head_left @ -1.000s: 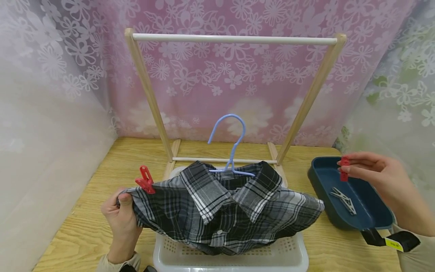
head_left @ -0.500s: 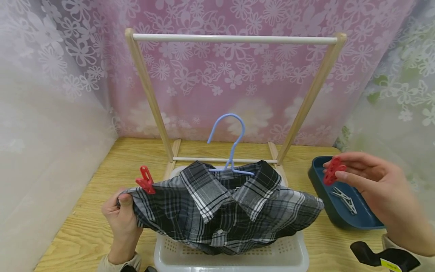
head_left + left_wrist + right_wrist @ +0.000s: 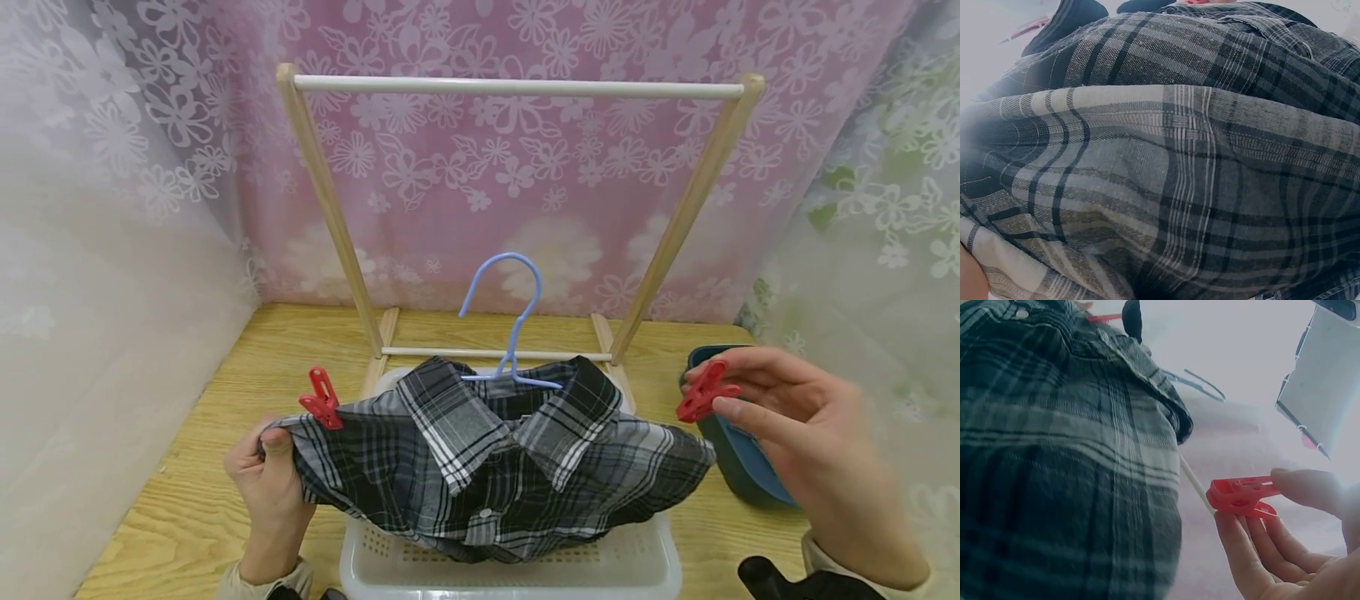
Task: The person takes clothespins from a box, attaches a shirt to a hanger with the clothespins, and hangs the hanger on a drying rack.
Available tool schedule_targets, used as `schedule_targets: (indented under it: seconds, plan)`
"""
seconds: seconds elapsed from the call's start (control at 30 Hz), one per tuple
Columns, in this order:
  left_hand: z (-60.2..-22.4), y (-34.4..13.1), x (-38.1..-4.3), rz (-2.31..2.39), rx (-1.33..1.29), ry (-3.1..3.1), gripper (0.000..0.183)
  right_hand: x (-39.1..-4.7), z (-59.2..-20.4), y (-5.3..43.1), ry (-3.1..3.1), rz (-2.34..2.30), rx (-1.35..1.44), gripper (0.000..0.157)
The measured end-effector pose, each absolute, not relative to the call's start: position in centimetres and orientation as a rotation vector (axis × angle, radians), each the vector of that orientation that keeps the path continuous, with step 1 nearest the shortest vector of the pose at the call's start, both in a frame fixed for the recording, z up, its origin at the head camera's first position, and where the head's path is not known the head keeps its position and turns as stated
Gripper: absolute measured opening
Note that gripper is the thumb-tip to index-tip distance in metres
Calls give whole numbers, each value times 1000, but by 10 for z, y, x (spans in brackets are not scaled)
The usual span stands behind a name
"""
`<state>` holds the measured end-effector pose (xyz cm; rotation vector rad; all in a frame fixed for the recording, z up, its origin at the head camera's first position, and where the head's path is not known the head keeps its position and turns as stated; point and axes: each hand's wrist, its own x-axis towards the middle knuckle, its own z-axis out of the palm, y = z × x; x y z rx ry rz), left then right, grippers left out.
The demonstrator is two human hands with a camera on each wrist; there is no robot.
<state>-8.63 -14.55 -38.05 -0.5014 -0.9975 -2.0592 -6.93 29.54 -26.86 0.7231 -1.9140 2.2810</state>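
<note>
A black, grey and white plaid shirt (image 3: 495, 467) hangs on a blue hanger (image 3: 513, 333), its hook upright above the collar. My left hand (image 3: 266, 492) grips the shirt's left sleeve end, fingers curled behind and thumb in front. Close to that hand, one red clothespin (image 3: 322, 400) is clipped on the shoulder edge. A second red clothespin (image 3: 705, 393) is pinched between the thumb and fingers of my right hand (image 3: 802, 442), just beyond the shirt's right sleeve. Plaid cloth (image 3: 1179, 175) fills the left wrist view. The right wrist view shows the pinched clothespin (image 3: 1244, 495) beside the shirt.
Under the shirt sits a white perforated basket (image 3: 510, 575). Behind it stands a wooden rack with a white top bar (image 3: 517, 86). A dark blue bin (image 3: 738, 467) is partly hidden behind my right hand. Floral curtains (image 3: 517, 208) enclose the wooden table (image 3: 187, 483).
My right hand has moved left from over the blue bin toward the shirt's right sleeve, turning the clothespin so it slants. The left hand and shirt stay nearly still.
</note>
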Motion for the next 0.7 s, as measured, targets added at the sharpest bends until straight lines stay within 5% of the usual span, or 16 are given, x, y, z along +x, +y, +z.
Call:
schedule_targets:
  seconds: [0.7]
  plan:
    - [-382,-145,-87,-2067,-495,-986,50,-66,-280,275,-1709,2279,822,34]
